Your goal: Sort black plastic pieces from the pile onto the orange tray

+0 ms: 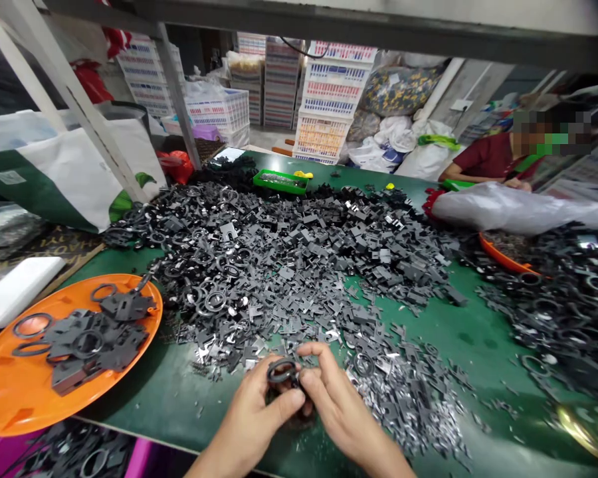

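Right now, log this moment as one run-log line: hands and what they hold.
left hand: holds black ring-shaped part | right hand: holds it too | nearby: heap of dark flat parts

We catalogue a matt black ring in the grip, dark parts just beyond it, some glossy and metallic, a smooth glossy orange plastic tray left of the grip, a matt green table covering beneath, thin translucent plastic sheeting far right

The head-worn view looks forward and down at the hands, edges seemingly warped.
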`<state>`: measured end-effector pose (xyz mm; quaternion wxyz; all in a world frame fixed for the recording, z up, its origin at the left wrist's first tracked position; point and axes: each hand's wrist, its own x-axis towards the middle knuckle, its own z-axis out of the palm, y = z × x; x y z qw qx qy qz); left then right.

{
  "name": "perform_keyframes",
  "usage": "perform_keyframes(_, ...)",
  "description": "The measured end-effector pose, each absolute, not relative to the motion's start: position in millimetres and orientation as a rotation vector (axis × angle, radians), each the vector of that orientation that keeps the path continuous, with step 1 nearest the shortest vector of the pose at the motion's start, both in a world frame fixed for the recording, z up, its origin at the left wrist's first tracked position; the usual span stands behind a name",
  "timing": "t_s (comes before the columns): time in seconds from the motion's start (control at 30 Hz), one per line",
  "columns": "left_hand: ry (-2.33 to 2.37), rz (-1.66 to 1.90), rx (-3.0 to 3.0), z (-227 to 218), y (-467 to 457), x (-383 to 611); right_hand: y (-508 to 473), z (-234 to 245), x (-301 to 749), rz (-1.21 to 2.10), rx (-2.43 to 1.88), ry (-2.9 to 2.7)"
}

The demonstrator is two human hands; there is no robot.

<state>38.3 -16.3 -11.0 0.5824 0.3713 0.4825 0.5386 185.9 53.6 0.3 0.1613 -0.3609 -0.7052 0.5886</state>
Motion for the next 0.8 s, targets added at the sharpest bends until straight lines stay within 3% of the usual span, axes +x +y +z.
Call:
perform_keyframes(0.3,1.444,1.185,1.09,-11,-17,34,59,12,204,0.935,-0.88,-2.517)
perform_keyframes(0.53,1.887,0.937,1.572,-41,-37,38,66,5,207,1.046,-1.009,-2.483)
perform_keyframes(0.8,1.895,0.896,1.67,-50,-39,34,59,-5,199,0.928,-0.791,-2.77)
